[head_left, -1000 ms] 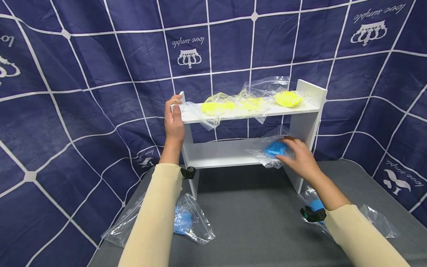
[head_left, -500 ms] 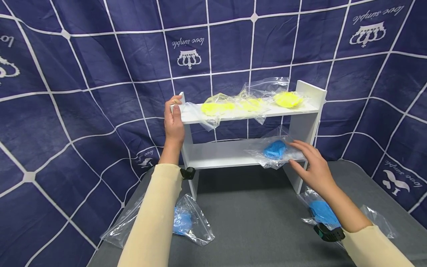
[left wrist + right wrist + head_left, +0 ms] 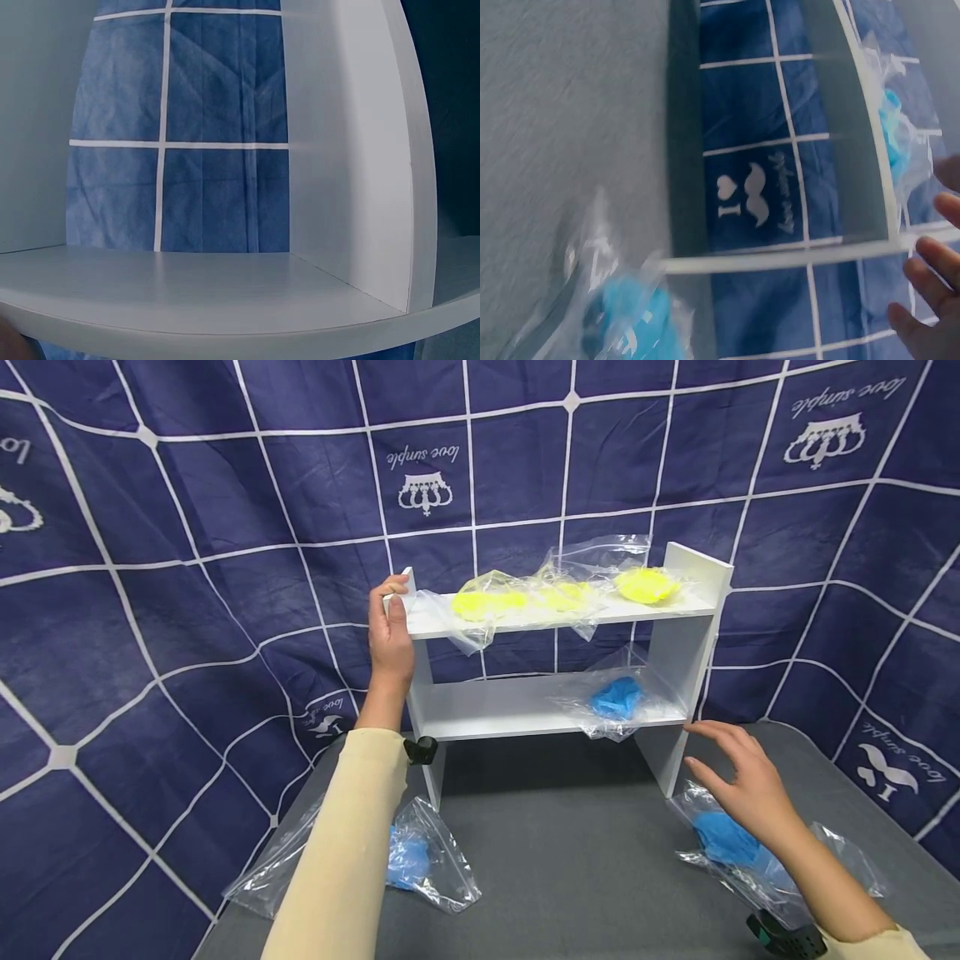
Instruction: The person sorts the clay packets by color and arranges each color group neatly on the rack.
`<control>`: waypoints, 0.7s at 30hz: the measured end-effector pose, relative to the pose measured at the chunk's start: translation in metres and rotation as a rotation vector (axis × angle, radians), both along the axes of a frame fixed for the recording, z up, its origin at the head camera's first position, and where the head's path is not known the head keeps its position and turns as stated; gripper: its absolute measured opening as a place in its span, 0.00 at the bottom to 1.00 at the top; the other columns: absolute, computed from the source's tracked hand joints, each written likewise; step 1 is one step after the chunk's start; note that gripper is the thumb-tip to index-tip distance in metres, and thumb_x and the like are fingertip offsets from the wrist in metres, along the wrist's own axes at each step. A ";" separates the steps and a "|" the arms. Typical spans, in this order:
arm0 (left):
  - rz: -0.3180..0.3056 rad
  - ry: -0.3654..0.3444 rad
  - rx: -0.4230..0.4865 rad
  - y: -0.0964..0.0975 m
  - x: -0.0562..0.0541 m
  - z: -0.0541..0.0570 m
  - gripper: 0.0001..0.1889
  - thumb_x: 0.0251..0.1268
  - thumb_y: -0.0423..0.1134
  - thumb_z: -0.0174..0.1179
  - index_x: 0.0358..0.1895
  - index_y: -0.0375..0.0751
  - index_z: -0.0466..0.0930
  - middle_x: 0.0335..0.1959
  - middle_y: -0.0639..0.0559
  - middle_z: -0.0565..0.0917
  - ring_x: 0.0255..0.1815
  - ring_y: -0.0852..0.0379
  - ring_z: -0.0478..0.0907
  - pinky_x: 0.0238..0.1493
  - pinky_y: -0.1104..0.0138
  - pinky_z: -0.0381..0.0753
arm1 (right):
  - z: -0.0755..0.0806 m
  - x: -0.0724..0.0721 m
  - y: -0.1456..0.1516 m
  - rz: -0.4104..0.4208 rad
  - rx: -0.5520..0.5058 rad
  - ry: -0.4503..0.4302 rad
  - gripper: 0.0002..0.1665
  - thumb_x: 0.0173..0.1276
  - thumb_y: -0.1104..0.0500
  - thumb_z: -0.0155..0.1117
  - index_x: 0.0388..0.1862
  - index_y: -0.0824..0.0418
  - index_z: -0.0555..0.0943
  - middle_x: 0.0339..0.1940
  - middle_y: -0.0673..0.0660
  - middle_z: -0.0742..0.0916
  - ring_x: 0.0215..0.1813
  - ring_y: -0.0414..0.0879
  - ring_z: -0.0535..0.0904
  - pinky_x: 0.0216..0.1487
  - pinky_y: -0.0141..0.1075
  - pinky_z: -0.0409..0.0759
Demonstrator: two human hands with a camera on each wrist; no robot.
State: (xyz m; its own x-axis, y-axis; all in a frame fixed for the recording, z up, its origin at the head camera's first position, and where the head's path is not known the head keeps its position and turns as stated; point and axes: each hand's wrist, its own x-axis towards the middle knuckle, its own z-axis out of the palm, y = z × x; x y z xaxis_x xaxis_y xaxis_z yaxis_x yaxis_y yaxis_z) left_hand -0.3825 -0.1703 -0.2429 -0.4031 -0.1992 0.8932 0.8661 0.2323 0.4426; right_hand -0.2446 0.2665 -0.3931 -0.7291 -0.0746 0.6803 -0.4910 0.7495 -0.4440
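Note:
My left hand [image 3: 392,635] grips the upper left end of a white two-tier shelf [image 3: 480,714], fingers over the side panel and thumb in front. The right hand [image 3: 750,781] hovers in front of the shelf's right side, fingers spread and holding nothing; in the right wrist view its fingers [image 3: 930,289] show at the right edge. On the lower tier, toward the right, lies a clear zip bag with a crumpled blue item [image 3: 617,697]. Below the right hand, another clear bag with a blue item [image 3: 723,837] lies on the table, partly hidden by the forearm.
Clear bags with bright yellow items [image 3: 647,585] line the top tier, some hanging over its front edge. Another bagged blue item [image 3: 407,860] lies on the grey table [image 3: 558,860] at left, partly behind the left forearm. A blue checked cloth [image 3: 300,485] hangs behind.
My right hand has let go of the blue bag on the lower tier and drawn back toward the right and down. The left hand stays on the shelf.

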 end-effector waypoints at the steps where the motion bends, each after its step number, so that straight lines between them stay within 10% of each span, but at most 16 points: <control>1: 0.002 -0.002 0.002 0.000 0.001 0.000 0.10 0.78 0.30 0.38 0.47 0.23 0.66 0.61 0.35 0.76 0.72 0.46 0.69 0.76 0.66 0.60 | -0.002 0.001 0.003 0.009 0.002 -0.020 0.27 0.66 0.61 0.69 0.64 0.57 0.77 0.64 0.64 0.78 0.65 0.54 0.68 0.53 0.64 0.66; 12: -0.020 -0.040 0.001 0.015 0.036 0.014 0.12 0.77 0.27 0.36 0.48 0.16 0.63 0.61 0.24 0.72 0.72 0.36 0.66 0.75 0.66 0.60 | -0.040 0.011 0.040 0.002 0.083 -0.205 0.35 0.61 0.55 0.74 0.66 0.61 0.74 0.68 0.75 0.72 0.62 0.79 0.64 0.52 0.69 0.61; 21: -0.018 -0.018 -0.006 0.012 0.035 0.014 0.12 0.77 0.27 0.36 0.47 0.14 0.63 0.60 0.24 0.72 0.72 0.35 0.66 0.75 0.65 0.60 | -0.075 0.015 0.057 -0.041 0.197 -0.276 0.47 0.51 0.48 0.80 0.69 0.58 0.71 0.66 0.78 0.72 0.59 0.84 0.66 0.47 0.78 0.63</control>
State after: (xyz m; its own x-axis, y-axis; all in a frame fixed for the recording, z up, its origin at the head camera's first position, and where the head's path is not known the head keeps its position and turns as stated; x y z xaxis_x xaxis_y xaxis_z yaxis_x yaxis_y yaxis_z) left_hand -0.3478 -0.1583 -0.2292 -0.4224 -0.1867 0.8870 0.8622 0.2190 0.4567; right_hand -0.2295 0.3232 -0.4680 -0.8889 -0.1518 0.4322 -0.3402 0.8505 -0.4011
